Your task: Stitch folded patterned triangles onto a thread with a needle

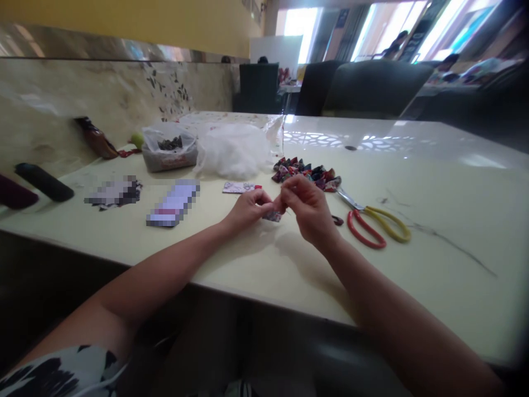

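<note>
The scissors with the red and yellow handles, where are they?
In the head view, the red-and-yellow-handled metal scissors lie on the cream table, just right of the right hand and below the pile of small colourful fabric pieces.

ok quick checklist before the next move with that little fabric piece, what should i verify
1. Both hands on the piece: left hand and right hand pinch the small fabric piece. Ok.
2. Piece visible enough to judge its fold: mostly hidden by fingers. Cannot tell.
3. Scissors close by: beside the right hand, blades shut. Ok.
4. Pile of fabric pieces within reach: just behind the hands. Ok.
5. White stuffing near: behind the left hand. Ok.
</note>
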Available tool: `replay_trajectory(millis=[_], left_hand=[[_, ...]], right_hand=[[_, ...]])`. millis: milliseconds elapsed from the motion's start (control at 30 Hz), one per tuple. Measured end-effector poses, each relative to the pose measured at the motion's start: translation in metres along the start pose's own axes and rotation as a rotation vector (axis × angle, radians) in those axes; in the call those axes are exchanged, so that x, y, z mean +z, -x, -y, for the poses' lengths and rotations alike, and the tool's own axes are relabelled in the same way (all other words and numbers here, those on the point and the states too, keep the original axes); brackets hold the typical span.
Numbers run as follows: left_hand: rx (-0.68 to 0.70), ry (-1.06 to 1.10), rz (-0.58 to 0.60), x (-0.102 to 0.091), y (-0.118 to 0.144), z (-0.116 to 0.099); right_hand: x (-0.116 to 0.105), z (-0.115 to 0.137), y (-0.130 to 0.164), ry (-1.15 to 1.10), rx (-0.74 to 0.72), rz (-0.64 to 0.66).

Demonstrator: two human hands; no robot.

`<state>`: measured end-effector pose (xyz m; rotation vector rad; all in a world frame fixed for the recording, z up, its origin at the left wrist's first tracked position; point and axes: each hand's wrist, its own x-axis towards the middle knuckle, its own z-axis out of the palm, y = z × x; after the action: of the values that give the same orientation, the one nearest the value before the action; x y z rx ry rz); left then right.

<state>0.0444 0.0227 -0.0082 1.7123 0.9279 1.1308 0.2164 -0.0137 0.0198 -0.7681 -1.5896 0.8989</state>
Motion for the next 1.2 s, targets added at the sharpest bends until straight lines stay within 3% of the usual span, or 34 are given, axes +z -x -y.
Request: replay_trajectory(millis=[100,300,467,633,800,900,1067,1200], left_hand=[[-0.069,0.074,-0.021,-0.004,-0.001,-0.004],[-0.162,0.222,-0.102,-0.005,-0.004,0.002],[-0.238,0.248,-0.102,-0.006,-0.005,0.002],[-0.277,0.245,-0.089,-0.006,-0.004,-0.004],[-0.266,0.234,-0.09,-0.005,-0.003,-0.007],[-0.234,0.272,-0.082,-0.006,-0.003,-0.007],[-0.143,0.285,-0.061,-0.007,-0.003,-0.004],[-0.074,0.262,-0.079,-0.007,-0.004,-0.003]], right_hand=[[-0.013,-0.001,-0.006,-0.154,0.099,-0.039],[-0.044,-0.003,-0.02,-0.129,0.101,-0.233],[-0.063,-0.018,-0.027,-0.228,0.065,-0.392],[-0.071,-0.028,-0.029,-0.249,-0.016,-0.397],[-0.064,-0.019,-0.027,-0.117,-0.032,-0.417],[-0.052,-0.013,-0.024,-0.107,0.03,-0.35],[-0.028,-0.019,-0.017,-0.078,0.257,-0.021],[-0.016,-0.026,-0.013,0.06,0.275,0.105]])
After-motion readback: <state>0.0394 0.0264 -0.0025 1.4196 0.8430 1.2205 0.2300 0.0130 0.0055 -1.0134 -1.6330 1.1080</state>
